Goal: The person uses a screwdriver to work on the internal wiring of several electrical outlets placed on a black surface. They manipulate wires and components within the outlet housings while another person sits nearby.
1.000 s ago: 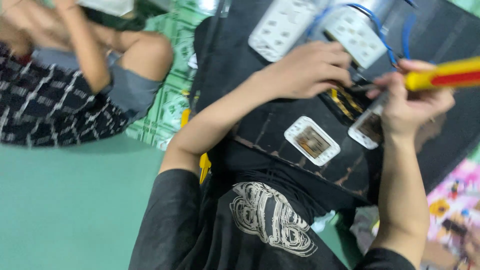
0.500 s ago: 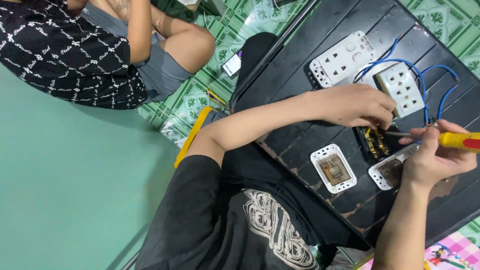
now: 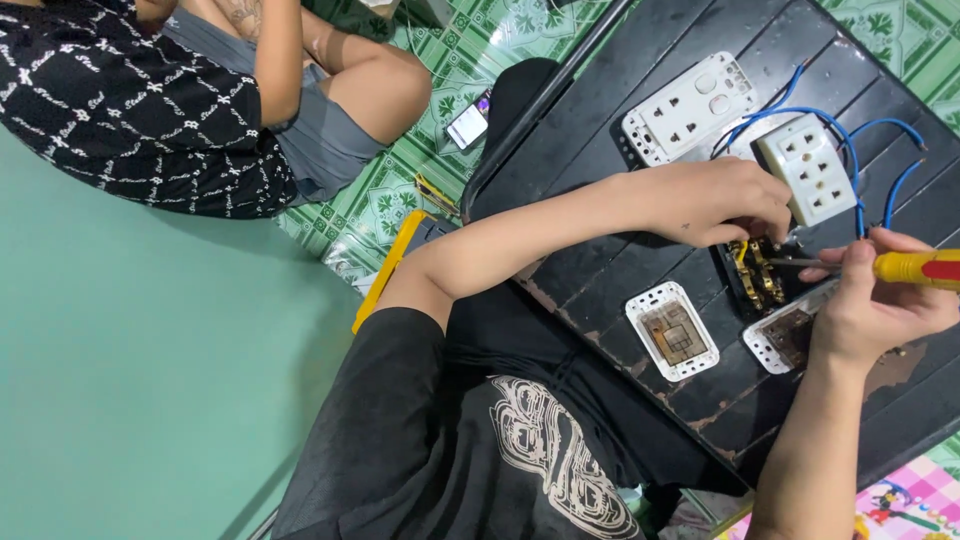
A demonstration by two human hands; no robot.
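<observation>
Head view, looking down on dark slatted bench (image 3: pixel 640 120). Left hand (image 3: pixel 715 200) curled, fingertips pinching at brass-terminal socket body (image 3: pixel 757 275) near bench's right edge; exactly what it grips is hidden. Right hand (image 3: pixel 880 305) closed round yellow-and-red screwdriver (image 3: pixel 915 268), tip at the same terminals. White socket plate (image 3: pixel 808 168) with blue wires (image 3: pixel 850 125) just beyond. Second white plate (image 3: pixel 688 108) toward far edge. Two white frames (image 3: pixel 672 330) nearer the wearer. Another person, patterned black shirt (image 3: pixel 120 110), sits on the floor.
</observation>
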